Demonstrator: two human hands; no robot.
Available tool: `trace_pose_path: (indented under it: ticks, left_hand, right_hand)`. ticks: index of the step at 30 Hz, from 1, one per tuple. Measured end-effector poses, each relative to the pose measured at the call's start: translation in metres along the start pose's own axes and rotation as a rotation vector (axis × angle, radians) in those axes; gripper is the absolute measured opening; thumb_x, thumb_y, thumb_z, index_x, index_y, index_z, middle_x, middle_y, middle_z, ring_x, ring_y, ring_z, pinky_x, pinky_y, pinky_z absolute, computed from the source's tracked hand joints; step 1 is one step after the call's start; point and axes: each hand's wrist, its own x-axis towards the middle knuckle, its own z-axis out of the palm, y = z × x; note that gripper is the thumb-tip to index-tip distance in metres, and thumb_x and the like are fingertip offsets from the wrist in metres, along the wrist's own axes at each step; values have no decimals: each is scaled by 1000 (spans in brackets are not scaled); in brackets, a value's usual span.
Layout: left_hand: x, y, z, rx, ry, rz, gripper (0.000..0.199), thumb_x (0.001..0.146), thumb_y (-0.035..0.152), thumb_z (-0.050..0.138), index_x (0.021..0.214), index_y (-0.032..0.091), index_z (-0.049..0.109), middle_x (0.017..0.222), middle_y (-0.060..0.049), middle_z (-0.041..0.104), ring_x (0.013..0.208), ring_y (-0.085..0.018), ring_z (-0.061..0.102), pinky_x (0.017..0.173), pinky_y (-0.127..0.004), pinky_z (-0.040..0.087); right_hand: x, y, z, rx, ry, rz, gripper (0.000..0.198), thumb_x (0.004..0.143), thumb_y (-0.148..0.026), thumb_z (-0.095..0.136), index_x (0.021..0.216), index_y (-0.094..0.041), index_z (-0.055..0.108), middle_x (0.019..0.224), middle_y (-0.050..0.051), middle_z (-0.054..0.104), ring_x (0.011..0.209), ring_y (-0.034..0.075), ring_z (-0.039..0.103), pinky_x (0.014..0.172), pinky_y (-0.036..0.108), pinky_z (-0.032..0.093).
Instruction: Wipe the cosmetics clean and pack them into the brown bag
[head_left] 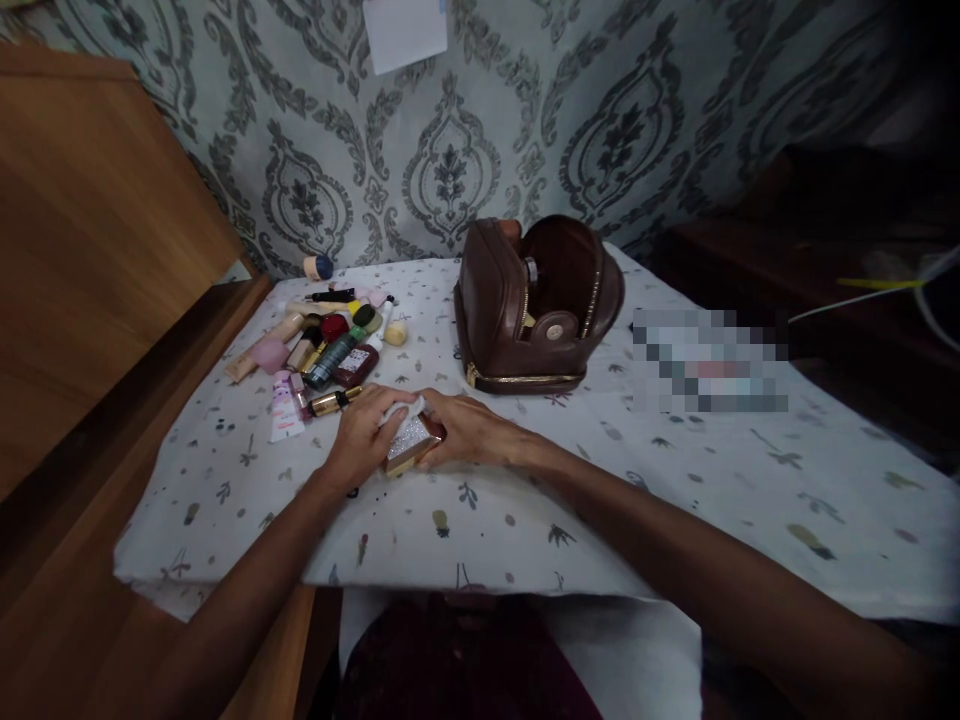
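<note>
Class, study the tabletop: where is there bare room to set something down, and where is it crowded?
A large free patch of tablecloth lies between the right forearm and the pixelated area. Another lies between the forearms, from the glittery box to the near edge. The brown bag fills the back middle; cosmetics crowd the left, beyond the left hand.

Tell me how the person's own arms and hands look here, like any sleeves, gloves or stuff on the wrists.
The left hand and right hand are ungloved. The left forearm and right forearm are slim and bare, with no sleeve showing; neither wrist shows a watch or bracelet. Nail details are too small to tell.
</note>
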Motion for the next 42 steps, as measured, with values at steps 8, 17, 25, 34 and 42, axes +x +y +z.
trace_pose_path:
  ticks: [8,17,25,34,42]
  left_hand:
    - [-1,23,-3,-54,-155,267,14,95,21,55,103,19,66,101,-7,67,96,-20,57,85,-35,48]
    - [7,6,0,247,-76,163,26,100,27,44,98,19,69,92,-6,63,87,-20,57,78,-34,47]
    - [-8,-1,-10,411,-60,-106,26,99,28,44,91,18,67,89,-6,60,88,-23,58,79,-35,47]
    - [-38,10,-18,334,35,-181,22,99,26,45,105,18,64,96,-8,62,93,-24,60,84,-38,49]
    - [-61,32,-20,167,67,-172,15,97,21,51,107,20,63,91,-4,60,84,-17,61,77,-30,51]
  right_hand:
    - [0,2,5,-1,33,-8,84,65,-39,80,135,-20,39,104,7,68,98,28,64,76,32,43]
    - [-1,1,10,-62,72,7,65,60,-49,80,108,-20,47,81,1,63,76,22,59,62,30,36]
    - [-7,-9,9,-96,100,44,59,59,-48,81,101,-22,47,80,1,59,70,20,55,58,31,34]
    - [-6,-8,8,-91,86,33,64,59,-49,79,108,-22,47,82,3,61,71,21,55,58,32,35]
    - [-6,-7,8,-100,57,47,58,61,-48,78,104,-23,48,79,2,60,72,21,55,59,32,36]
